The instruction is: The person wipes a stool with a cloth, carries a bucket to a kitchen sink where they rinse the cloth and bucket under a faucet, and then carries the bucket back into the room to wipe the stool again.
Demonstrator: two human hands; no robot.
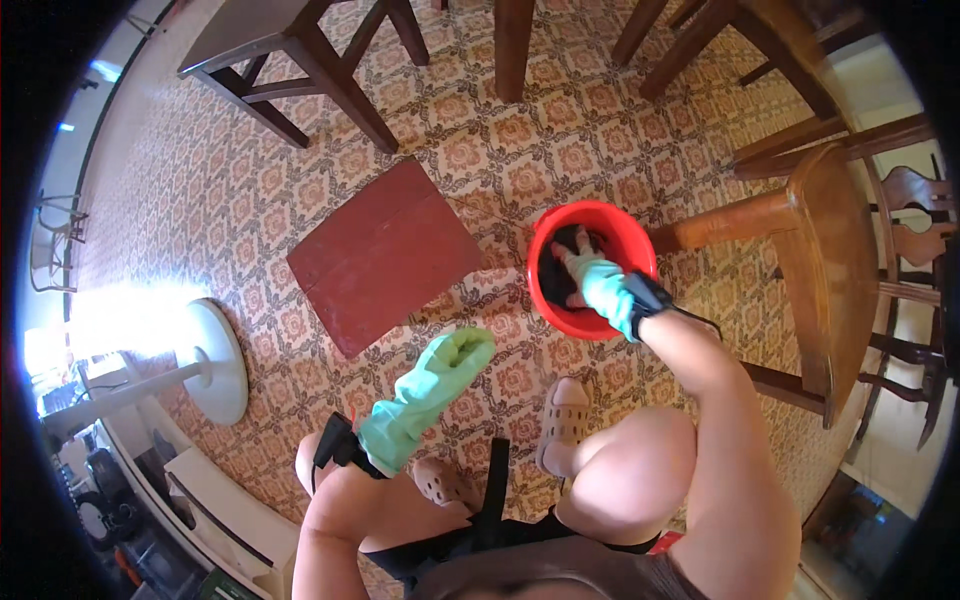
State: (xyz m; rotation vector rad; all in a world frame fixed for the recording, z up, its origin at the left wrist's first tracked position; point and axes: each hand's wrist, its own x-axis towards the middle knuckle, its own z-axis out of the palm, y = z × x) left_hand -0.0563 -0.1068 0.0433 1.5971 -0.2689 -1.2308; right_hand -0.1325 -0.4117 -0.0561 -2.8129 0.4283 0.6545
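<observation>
Both my hands wear pale green rubber gloves with dark straps at the wrists. My right hand reaches down into a red bucket on the floor. Its fingers and thumb bend round a dark, wet-looking cloth at the bottom, and part of the cloth is hidden under the glove. My left hand hovers in front of my knees, left of the bucket. Its fingers curl inward and nothing shows in them. Beyond it lies a flat, dark red, low stool or board.
A wooden chair stands close to the right of the bucket, its leg nearly against the rim. Other wooden furniture legs and a dark stool line the far side. At left is a round white stand base. My clogs are below.
</observation>
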